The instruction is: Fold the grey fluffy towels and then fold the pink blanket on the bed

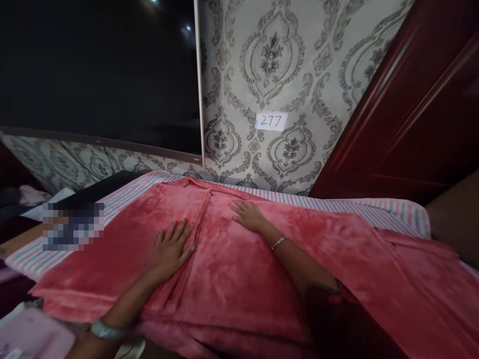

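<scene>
A pink velvety cloth lies spread over a padded board with a striped cover. My left hand rests flat on the cloth, fingers spread, just left of a long fold running down its middle. Palm down, my right hand lies farther back on the cloth with its fingers stretched toward the fold. Neither hand holds anything. A pale bangle sits on my left wrist and a thin bracelet on my right.
A patterned wallpaper wall with a small paper label reading 277 stands behind the board. A dark screen hangs at the upper left. A dark red wooden door is at the right. A pink object lies at the lower left.
</scene>
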{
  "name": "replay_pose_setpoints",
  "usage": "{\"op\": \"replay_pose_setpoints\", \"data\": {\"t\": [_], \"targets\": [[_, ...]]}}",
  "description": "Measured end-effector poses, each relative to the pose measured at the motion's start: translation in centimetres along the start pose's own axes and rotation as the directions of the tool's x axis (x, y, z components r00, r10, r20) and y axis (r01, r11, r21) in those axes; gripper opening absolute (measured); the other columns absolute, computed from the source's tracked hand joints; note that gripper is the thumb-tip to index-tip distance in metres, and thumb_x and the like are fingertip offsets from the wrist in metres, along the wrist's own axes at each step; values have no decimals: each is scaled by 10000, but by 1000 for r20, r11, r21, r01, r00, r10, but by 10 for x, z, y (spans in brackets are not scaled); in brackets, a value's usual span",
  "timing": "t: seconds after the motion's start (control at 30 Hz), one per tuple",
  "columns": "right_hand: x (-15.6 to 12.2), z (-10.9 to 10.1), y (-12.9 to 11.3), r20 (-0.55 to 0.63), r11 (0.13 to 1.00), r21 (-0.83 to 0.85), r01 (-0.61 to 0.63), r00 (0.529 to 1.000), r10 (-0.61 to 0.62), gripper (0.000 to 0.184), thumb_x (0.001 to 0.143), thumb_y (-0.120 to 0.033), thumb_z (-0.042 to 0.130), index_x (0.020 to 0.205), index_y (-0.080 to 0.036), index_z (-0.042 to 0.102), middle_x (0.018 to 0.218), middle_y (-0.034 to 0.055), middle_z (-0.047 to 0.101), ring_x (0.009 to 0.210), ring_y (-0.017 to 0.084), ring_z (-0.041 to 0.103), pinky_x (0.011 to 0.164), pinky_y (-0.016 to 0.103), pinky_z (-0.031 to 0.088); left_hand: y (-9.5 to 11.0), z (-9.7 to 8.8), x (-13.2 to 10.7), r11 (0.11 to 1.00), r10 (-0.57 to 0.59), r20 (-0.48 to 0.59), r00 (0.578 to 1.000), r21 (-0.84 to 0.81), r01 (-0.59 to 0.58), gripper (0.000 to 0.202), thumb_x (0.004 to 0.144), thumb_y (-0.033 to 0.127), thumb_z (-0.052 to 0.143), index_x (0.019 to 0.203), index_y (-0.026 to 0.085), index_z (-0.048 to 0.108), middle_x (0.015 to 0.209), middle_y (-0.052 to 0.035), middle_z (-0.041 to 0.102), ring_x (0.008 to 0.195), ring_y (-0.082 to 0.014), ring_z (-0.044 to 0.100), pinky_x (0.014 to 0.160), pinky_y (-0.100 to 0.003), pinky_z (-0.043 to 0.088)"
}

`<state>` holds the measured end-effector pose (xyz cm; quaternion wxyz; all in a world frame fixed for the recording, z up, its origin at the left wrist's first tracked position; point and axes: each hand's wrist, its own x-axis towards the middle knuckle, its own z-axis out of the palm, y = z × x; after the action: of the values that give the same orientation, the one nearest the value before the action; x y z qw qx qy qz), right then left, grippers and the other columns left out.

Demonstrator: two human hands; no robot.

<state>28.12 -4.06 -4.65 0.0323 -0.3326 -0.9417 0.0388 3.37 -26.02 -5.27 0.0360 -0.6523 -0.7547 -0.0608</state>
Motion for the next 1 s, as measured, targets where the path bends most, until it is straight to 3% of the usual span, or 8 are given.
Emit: {"op": "replay_pose_setpoints", "data": {"t": [0.17,0.37,0.47,0.53,0.63,0.8,0.9,1.0], "targets": [[7,-1,31,-43,991,-76,-108,994,105,571,1056,-488,317,1589,-286,347,1671,72,266,1546,279,216,1218,582,211,-2,3,0,1000,4,4,1000,-18,-4,665,979,533,374,1598,298,321,1682,-59,234,1561,-345,175,1215,-612,235],[1,-17,10,-76,983,-123,-137,989,128,507,1055,-418,375,1505,-203,466,1583,87,448,1441,293,394,1156,526,344,2,2,0,997,-10,47,999,-78,14,743,963,610,396,1614,271,279,1701,-84,194,1569,-358,123,1221,-617,188],[6,-21,4,-63,980,-86,-181,982,176,536,1044,-356,334,1477,-67,463,1519,204,492,1368,334,468,1112,530,388,10,-7,1,991,-24,131,991,-126,41,893,904,671,490,1634,254,187,1717,-103,123,1573,-379,56,1227,-622,145],[16,-17,6,-56,974,-72,-214,976,211,507,1026,-327,340,1400,-54,546,1425,233,566,1296,347,531,1077,523,418,19,-15,2,990,-40,188,981,-123,64,975,851,668,585,1631,246,178,1716,-120,120,1562,-415,64,1216,-632,160],[31,-7,9,-107,965,-44,-257,962,252,454,991,-323,396,1271,-86,663,1281,218,660,1194,342,595,1004,472,462,38,-29,1,993,-72,193,978,-75,88,884,850,509,646,1583,179,278,1684,-174,186,1505,-447,233,1187,-581,270],[42,2,2,-220,963,30,-269,938,269,419,951,-317,466,1192,-81,714,1178,215,703,1094,340,622,921,441,467,60,-41,-4,996,-69,191,979,-40,78,560,871,273,574,1403,129,473,1397,-193,544,1223,-365,574,1028,-469,460],[45,-2,-5,-207,943,48,-330,920,332,371,940,-284,500,1159,-97,734,1182,213,705,1097,337,622,898,421,451,49,-48,2,983,-63,260,963,-153,106,541,863,161,530,1400,124,478,1335,-158,609,1172,-303,618,981,-385,489],[46,-9,-8,-194,921,73,-382,900,389,382,957,-242,460,1190,-91,723,1200,224,700,1109,339,624,873,415,440,23,-66,9,950,-58,275,960,-280,137,536,864,110,494,1399,87,475,1332,-133,627,1174,-232,618,982,-287,480]]}}
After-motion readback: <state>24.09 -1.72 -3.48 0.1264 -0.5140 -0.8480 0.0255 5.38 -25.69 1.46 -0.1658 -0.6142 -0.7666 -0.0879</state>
